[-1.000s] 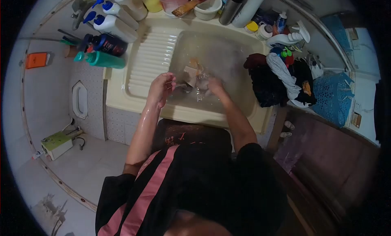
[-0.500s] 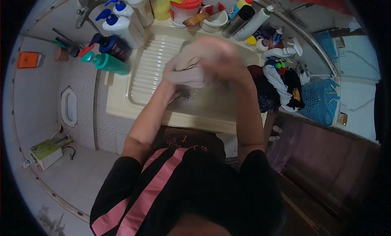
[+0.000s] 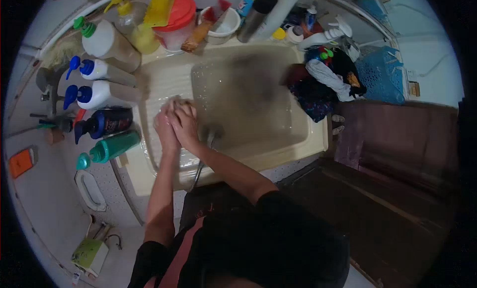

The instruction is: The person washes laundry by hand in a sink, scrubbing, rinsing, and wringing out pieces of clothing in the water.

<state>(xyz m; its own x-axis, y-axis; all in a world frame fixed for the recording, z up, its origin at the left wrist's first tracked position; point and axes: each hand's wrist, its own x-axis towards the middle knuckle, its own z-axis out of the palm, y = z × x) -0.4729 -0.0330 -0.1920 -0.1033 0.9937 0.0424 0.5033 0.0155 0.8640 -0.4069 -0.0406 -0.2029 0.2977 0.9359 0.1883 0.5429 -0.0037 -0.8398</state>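
Note:
Both hands are together, low on the ribbed washboard [image 3: 154, 89] at the left of the cream sink [image 3: 318, 139]. My left hand [image 3: 165, 126] is closed, its fingers bent at the ribs. Against it, partly over it, my right hand [image 3: 185, 123] presses with its fingers curled. A small pale-brown patch shows at the fingertips; whatever lies beneath the hands is mostly hidden. Just right of them is a shower head [image 3: 213, 133], its metal hose [image 3: 198, 176] hanging over the front rim. A dark, blurred shape [image 3: 256, 79] lies in the basin's cloudy water.
Pump bottles [image 3: 117, 94] line the left side. Behind the sink stand a red-lidded tub [image 3: 175, 12], a white bowl [image 3: 223, 27] with brushes and several other bottles. Dark and white clothes [image 3: 318, 91] are heaped on the right rim, beside a blue basket [image 3: 382, 74].
The hands have come down and left, from holding a pale cloth above the basin to the washboard. The pale cloth is no longer plainly visible. The camera view has shifted and turned.

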